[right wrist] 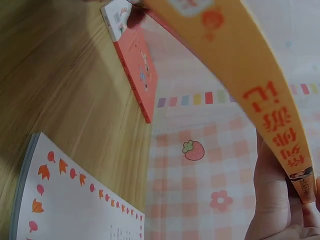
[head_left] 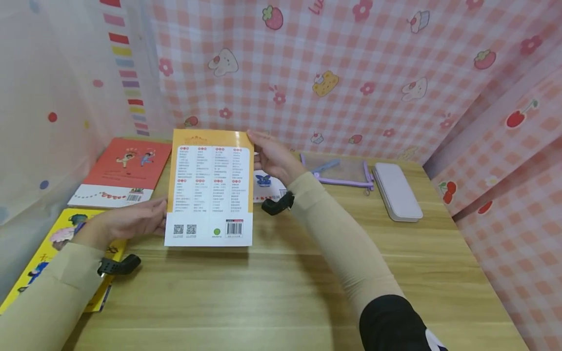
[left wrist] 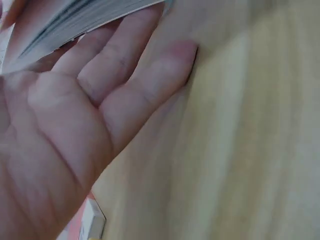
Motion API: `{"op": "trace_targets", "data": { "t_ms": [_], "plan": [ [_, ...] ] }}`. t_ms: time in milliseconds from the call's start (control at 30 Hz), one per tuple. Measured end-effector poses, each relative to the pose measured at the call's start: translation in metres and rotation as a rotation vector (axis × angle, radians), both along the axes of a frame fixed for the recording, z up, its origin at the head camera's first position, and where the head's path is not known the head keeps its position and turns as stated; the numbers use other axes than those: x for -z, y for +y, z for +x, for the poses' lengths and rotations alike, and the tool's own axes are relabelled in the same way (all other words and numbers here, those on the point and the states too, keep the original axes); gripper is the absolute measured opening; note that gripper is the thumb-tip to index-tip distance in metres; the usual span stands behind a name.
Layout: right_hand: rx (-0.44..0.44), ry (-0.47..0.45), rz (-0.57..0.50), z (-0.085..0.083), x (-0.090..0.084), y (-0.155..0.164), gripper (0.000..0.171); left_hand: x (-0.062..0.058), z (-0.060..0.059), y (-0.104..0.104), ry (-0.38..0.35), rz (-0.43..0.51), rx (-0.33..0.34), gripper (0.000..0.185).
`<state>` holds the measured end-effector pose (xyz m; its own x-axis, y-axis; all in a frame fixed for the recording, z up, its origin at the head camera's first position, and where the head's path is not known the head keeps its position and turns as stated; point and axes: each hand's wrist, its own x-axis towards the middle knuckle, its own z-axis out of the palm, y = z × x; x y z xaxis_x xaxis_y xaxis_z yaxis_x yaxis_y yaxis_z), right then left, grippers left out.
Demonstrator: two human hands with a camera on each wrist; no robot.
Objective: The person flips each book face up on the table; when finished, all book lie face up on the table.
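I hold an orange and white book (head_left: 210,187) above the wooden table (head_left: 285,292), its back cover with barcode and QR codes facing up. My left hand (head_left: 159,217) pinches its lower left edge; in the left wrist view the fingers (left wrist: 125,75) lie fairly straight beneath the page edges (left wrist: 75,22). At the far right corner my right hand (head_left: 258,146) grips the book. The right wrist view shows that hand (right wrist: 280,200) holding the orange spine (right wrist: 250,75) from below.
A red book (head_left: 123,170) lies at the back left, and a yellow picture book (head_left: 52,243) sits under my left forearm. A white book (head_left: 265,187) lies below my right wrist. Further right are a clear purple-trimmed pouch (head_left: 342,170) and a white pencil case (head_left: 397,191). Checked curtains enclose the table.
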<state>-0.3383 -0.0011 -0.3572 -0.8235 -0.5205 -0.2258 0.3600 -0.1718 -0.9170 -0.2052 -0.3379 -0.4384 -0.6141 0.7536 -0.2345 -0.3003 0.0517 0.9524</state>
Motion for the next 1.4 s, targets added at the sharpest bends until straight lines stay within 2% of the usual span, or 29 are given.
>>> {"op": "trace_targets", "data": {
  "t_ms": [167, 300, 367, 500, 600, 700, 1033, 1400],
  "plan": [
    [0.052, -0.024, 0.012, -0.001, 0.005, 0.003, 0.028, 0.001, 0.007, 0.001, 0.006, -0.066, 0.006, 0.071],
    [0.083, -0.033, 0.010, -0.002, 0.008, 0.004, 0.029, 0.000, 0.012, 0.001, 0.011, -0.092, -0.045, 0.073],
    [0.085, -0.031, 0.015, -0.003, 0.008, 0.005, 0.030, 0.001, 0.014, 0.001, 0.010, -0.072, -0.056, 0.068],
    [0.079, -0.024, 0.019, -0.003, 0.007, 0.005, 0.032, 0.004, 0.016, -0.002, -0.013, 0.028, -0.030, 0.054],
    [0.080, -0.023, 0.020, -0.004, 0.007, 0.005, 0.032, 0.006, 0.020, -0.003, -0.029, 0.093, -0.006, 0.051],
    [0.086, -0.029, 0.020, -0.004, 0.007, 0.006, 0.031, 0.006, 0.023, -0.002, -0.037, 0.113, -0.015, 0.050],
    [0.116, -0.033, 0.018, -0.009, 0.014, 0.009, 0.032, 0.004, 0.029, 0.005, 0.023, 0.031, -0.181, 0.064],
    [0.114, -0.023, 0.067, -0.008, 0.016, 0.007, 0.036, 0.006, 0.033, 0.004, 0.100, 0.041, -0.212, 0.064]
  ]
}}
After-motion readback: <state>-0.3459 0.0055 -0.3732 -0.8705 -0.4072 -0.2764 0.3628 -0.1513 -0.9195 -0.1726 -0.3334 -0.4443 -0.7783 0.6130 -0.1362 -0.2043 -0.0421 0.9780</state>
